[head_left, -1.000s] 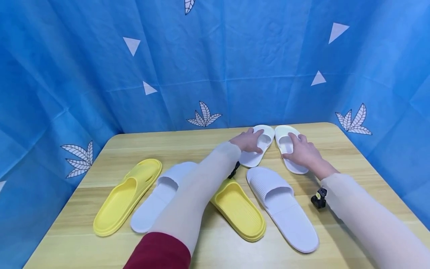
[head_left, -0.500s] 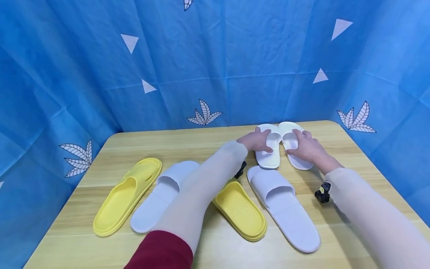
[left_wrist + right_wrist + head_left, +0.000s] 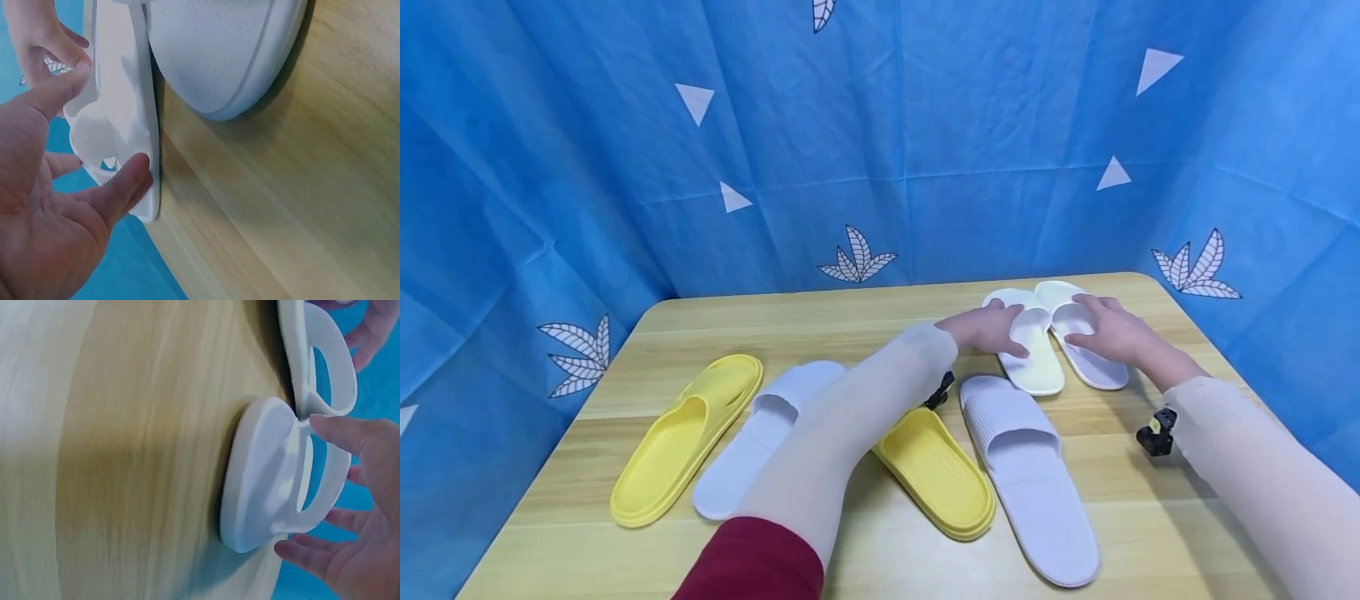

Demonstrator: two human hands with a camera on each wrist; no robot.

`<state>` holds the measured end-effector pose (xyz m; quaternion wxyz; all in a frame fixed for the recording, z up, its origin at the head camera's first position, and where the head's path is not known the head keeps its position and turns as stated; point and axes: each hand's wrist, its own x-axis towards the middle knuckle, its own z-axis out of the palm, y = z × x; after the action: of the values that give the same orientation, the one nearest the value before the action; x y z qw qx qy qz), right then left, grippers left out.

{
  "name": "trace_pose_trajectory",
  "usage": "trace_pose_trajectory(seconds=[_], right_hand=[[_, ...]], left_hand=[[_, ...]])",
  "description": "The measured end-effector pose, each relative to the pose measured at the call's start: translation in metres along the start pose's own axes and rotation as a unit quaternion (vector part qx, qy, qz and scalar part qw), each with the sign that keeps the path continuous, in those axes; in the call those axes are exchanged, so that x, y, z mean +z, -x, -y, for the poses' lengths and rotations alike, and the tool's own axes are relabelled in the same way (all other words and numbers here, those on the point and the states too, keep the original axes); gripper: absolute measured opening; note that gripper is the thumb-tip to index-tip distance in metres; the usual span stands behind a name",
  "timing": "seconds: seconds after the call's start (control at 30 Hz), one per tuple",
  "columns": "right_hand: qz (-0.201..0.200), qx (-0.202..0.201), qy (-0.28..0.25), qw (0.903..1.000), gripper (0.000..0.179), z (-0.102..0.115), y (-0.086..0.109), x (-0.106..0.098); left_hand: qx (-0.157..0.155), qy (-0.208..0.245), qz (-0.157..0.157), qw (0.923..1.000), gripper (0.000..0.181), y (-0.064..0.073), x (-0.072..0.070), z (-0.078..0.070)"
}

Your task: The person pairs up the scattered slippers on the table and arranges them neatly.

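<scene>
Two small white slippers lie near the table's back right, toes touching and heels splayed. My left hand (image 3: 988,329) reaches to the left one (image 3: 1037,358), its thumb and fingers spread beside the strap; in the left wrist view gaps show between the fingertips (image 3: 140,169) and each other, and contact cannot be told. The right small slipper (image 3: 1097,362) sits under my right hand (image 3: 1108,333), which spans its width. In the right wrist view the thumb touches the inner edge of its strap (image 3: 325,494), with the fingers along the outer side.
A larger lilac-white slipper (image 3: 1045,508) lies just in front of the small pair. Further left are a yellow slipper (image 3: 940,475), partly under my left forearm, another lilac-white slipper (image 3: 737,467) and a yellow one (image 3: 662,458). A blue curtain (image 3: 880,142) hangs behind the table.
Both small slippers have shifted right with my hands, and the left one has turned so its heel points right. The nearer large lilac-white slipper has turned slightly, its heel swinging left and toward me.
</scene>
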<state>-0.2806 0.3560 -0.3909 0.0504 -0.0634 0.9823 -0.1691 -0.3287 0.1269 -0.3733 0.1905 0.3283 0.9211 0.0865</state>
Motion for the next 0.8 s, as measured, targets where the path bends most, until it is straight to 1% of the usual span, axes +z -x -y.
trace_pose_trajectory(seconds=[0.1, 0.17, 0.2, 0.3, 0.43, 0.53, 0.63, 0.8], right_hand=[[0.001, -0.009, 0.005, 0.9999, 0.078, -0.004, 0.003, -0.003], [0.001, -0.017, 0.008, 0.9998, 0.077, -0.005, 0.005, -0.003], [0.001, -0.022, 0.010, 0.9997, 0.077, -0.006, 0.006, -0.003], [0.002, -0.033, 0.014, 0.9993, 0.075, -0.007, 0.008, -0.002], [-0.005, -0.041, 0.025, 0.9988, 0.072, -0.007, 0.012, -0.003], [-0.009, -0.048, 0.034, 0.9982, 0.070, -0.008, 0.017, -0.005], [-0.012, -0.056, 0.043, 0.9974, 0.069, -0.011, 0.022, -0.008], [-0.014, -0.063, 0.057, 0.9963, 0.068, -0.014, 0.028, -0.008]], left_hand=[[0.024, -0.021, 0.003, 0.9995, 0.086, -0.001, 0.000, 0.001], [0.031, -0.032, 0.002, 0.9990, 0.084, 0.000, -0.001, 0.001], [0.033, -0.035, 0.003, 0.9989, 0.083, 0.000, -0.001, 0.001], [0.033, -0.023, 0.014, 0.9991, 0.082, 0.002, 0.000, -0.001], [0.027, -0.017, 0.023, 0.9992, 0.086, 0.004, 0.001, -0.005], [0.022, -0.031, 0.023, 0.9990, 0.086, 0.003, 0.002, -0.008], [0.026, -0.050, 0.027, 0.9981, 0.083, 0.001, 0.004, -0.011], [0.057, -0.093, 0.035, 0.9934, 0.079, 0.003, 0.004, -0.012]])
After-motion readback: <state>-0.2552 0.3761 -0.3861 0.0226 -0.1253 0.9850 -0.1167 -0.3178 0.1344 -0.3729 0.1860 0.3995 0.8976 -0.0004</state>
